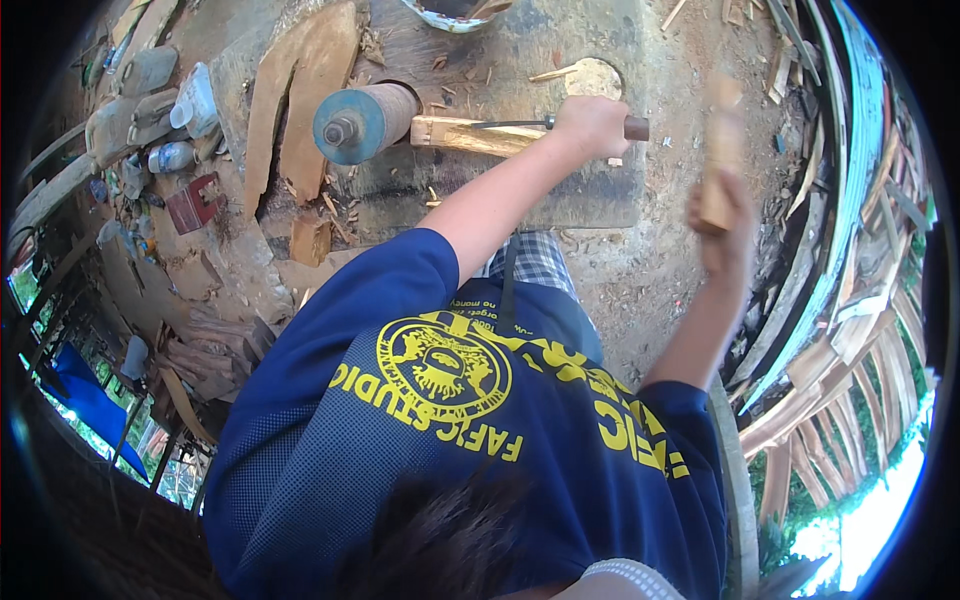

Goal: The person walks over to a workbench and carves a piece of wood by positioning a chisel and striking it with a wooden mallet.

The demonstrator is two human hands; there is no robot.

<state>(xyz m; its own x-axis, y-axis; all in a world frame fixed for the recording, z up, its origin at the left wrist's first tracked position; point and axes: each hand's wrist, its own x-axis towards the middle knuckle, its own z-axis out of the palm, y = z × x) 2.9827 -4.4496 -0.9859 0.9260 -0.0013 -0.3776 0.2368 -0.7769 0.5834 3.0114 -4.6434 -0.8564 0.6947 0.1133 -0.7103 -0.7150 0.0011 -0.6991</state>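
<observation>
My left hand (595, 125) is closed around a chisel (636, 129), whose brown handle end sticks out on its right. The thin dark blade points left and lies over a pale wooden block (450, 134), which partly hides behind my forearm. Off to the right, my right hand (728, 205) grips a wooden mallet (722, 150) held apart from the chisel; motion smears its far end. Against the left end of the block stands a roller-like cylinder (365, 125) with a blue end face and a central bolt.
The worn work board (590, 195) carries chips and a round pale wood disc (594, 78). Split planks (318, 100) lie to the left, near a red box-like piece (197, 203) and plastic bottles. A bowl (455, 15) sits at the far edge. Long wooden strips (800, 260) stack along the right.
</observation>
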